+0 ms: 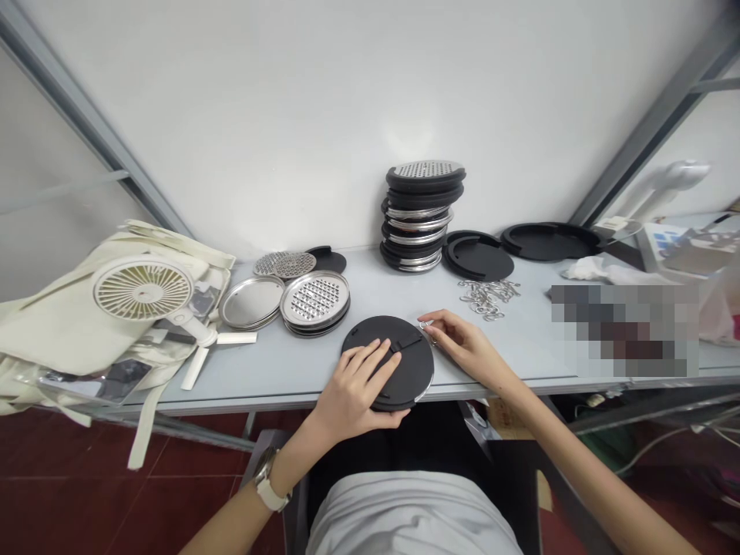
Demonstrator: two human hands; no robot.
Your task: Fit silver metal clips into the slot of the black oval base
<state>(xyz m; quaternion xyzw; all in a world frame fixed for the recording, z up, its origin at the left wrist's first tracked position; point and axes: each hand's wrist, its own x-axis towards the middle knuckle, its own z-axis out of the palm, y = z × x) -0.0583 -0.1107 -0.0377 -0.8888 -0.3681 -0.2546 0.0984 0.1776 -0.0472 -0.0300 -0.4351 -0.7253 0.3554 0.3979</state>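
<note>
A round black plate (413,366) lies at the table's front edge, with a silver rim showing at its lower right. My left hand (361,381) grips it, fingers stretched over the top and thumb along the near edge. At the plate's right edge, my right hand (459,343) pinches a small bent-wire metal hook (425,327). Behind that hand is a loose pile of similar wire hooks (489,297). Left of the plate sit stacked round metal grater discs (316,299) and plain metal discs (253,302).
A tall stack of black holders and metal discs (419,223) stands against the wall. Black trays (479,256) lie to its right. Perforated discs (294,264) rest at the back left. A white fan (144,291) and cream bag (63,324) occupy the left end.
</note>
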